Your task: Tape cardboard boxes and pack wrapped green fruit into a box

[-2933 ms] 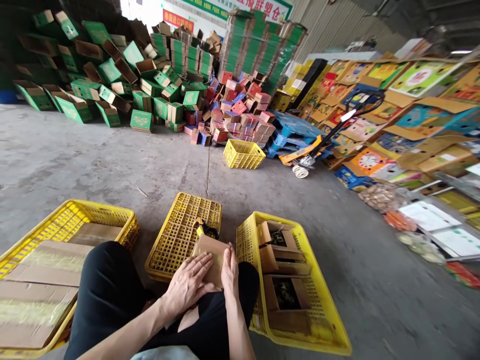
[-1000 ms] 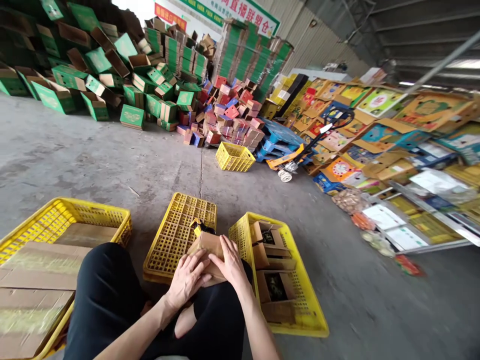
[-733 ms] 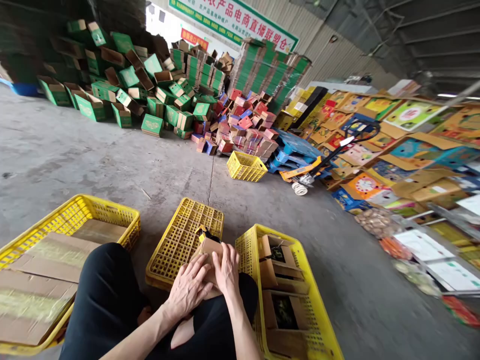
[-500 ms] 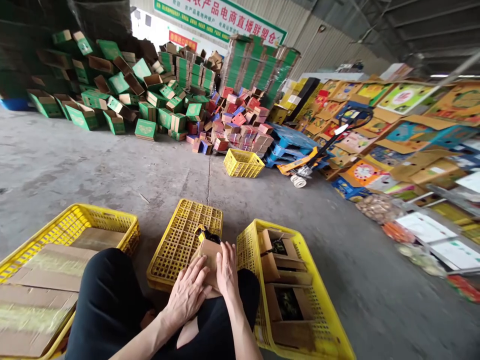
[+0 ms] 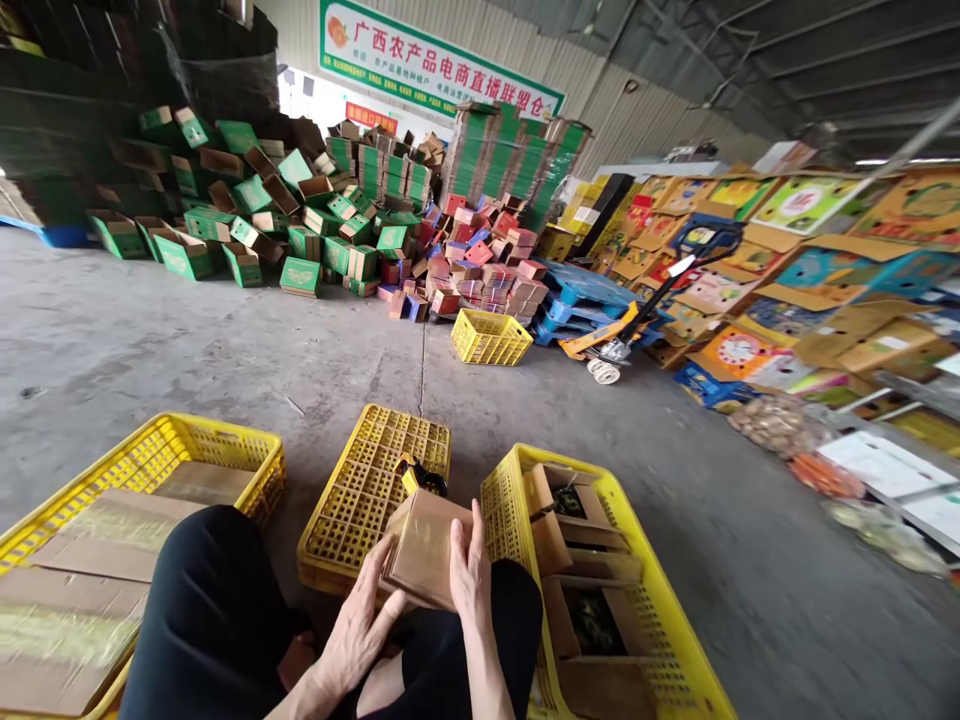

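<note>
While upturned crate [image 5: 360,490] sits beneath, left hand [image 5: 360,630], right hand [image 5: 469,580] grip cardboard box [image 5: 424,548]

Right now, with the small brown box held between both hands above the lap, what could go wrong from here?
1. The small cardboard box is pinched only at its edges, left hand at the lower corner, right hand along one side; it could slip onto the lap.
2. The black-and-yellow tool lies on the overturned yellow crate right behind the box; a nudge might knock it off.
</note>
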A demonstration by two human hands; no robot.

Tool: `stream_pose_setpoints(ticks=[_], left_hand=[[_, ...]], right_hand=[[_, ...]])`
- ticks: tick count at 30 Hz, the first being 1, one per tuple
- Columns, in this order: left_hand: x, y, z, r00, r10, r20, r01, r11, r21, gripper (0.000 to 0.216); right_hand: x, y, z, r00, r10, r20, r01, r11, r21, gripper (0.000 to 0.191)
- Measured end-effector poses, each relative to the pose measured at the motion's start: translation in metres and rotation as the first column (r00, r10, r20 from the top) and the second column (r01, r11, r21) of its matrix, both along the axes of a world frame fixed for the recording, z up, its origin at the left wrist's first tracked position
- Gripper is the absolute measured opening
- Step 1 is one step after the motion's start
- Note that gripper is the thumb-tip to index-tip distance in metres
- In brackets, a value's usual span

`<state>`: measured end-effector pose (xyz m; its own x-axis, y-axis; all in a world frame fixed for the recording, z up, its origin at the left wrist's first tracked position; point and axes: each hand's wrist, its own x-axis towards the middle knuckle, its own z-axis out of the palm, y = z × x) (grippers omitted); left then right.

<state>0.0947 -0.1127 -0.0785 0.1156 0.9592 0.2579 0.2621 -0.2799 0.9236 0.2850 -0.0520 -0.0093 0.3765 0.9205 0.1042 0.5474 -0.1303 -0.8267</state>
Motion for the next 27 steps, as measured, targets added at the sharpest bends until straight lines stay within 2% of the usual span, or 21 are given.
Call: stream_pose_setpoints(ticks=[3, 6, 10, 13, 15, 18, 23, 27], left_hand=[[0.001, -0.009, -0.011, 0.995, -0.074, 0.060, 0.077, 0.996, -0.044, 0.082], [0.001, -0.010, 0.000, 0.993, -0.111, 0.050, 0.110, 0.994, 0.026, 0.092], [-0.007, -0.007, 0.031, 0.986, -0.095, -0.135, 0.115, 0.982, 0.148, 0.092], [-0.018, -0.003, 0.042, 0.941, -0.052, -0.336, 0.131, 0.967, 0.218, 0.093], [-0.021, -0.001, 0.039, 0.895, -0.042, -0.444, 0.159, 0.960, 0.229, 0.096], [-0.014, 0.000, 0.026, 0.835, -0.072, -0.546, 0.220, 0.953, 0.210, 0.100], [0.021, 0.000, 0.006, 0.779, -0.120, -0.616, 0.254, 0.958, 0.135, 0.107], [0.039, 0.004, -0.003, 0.744, -0.189, -0.641, 0.294, 0.954, 0.061, 0.105]], right_hand=[[-0.003, -0.011, 0.007, 0.998, -0.056, -0.040, 0.054, 0.997, -0.056, 0.088], [-0.004, -0.020, 0.006, 0.993, -0.081, -0.083, 0.080, 0.997, -0.015, 0.086], [-0.009, -0.027, -0.023, 0.979, -0.074, -0.189, 0.083, 0.996, 0.041, 0.081], [-0.018, -0.027, -0.055, 0.964, -0.009, -0.268, 0.027, 0.998, 0.063, 0.074], [-0.021, -0.024, -0.074, 0.949, 0.023, -0.315, -0.001, 0.998, 0.070, 0.073], [-0.016, -0.017, -0.093, 0.937, 0.010, -0.350, 0.010, 0.998, 0.055, 0.076], [0.007, -0.015, -0.107, 0.942, -0.028, -0.334, 0.011, 0.999, -0.052, 0.085], [0.015, -0.024, -0.116, 0.924, 0.002, -0.383, -0.023, 0.999, -0.049, 0.086]])
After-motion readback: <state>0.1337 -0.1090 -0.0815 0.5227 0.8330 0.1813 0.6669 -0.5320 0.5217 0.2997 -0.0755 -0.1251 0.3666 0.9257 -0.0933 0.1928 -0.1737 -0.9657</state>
